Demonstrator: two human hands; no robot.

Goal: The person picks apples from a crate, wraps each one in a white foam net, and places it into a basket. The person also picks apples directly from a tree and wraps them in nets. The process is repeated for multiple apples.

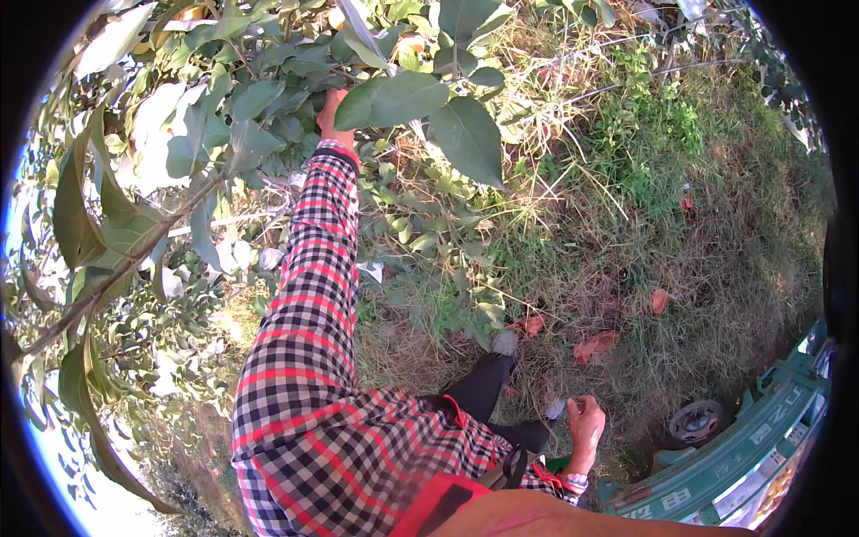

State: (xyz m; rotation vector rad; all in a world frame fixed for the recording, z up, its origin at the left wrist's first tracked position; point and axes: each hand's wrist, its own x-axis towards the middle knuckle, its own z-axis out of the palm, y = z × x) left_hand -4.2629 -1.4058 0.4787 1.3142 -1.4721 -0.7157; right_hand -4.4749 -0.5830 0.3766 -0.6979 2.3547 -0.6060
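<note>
My left hand [333, 115] reaches up into the leafy branches of a fruit tree [282, 87]. Leaves hide its fingers, so what it touches does not show. A plaid sleeve [315, 268] in black, white and red covers that arm. Close to this hand, a partly covered orange-red fruit [411, 44] shows among the leaves. Low on the right, beside my body, is my right hand [585, 429] with its fingers curled. Whether anything lies inside the curl is unclear. My dark trouser legs [480, 386] and grey shoes [504, 343] appear beyond the shirt front.
A green vehicle [731, 456] with a wheel [696, 421] stands at lower right, carrying round yellowish things [778, 490]. Red scraps [596, 346] lie on the grass [725, 221]. A bare-stemmed branch [127, 265] crosses the left side, close to the camera.
</note>
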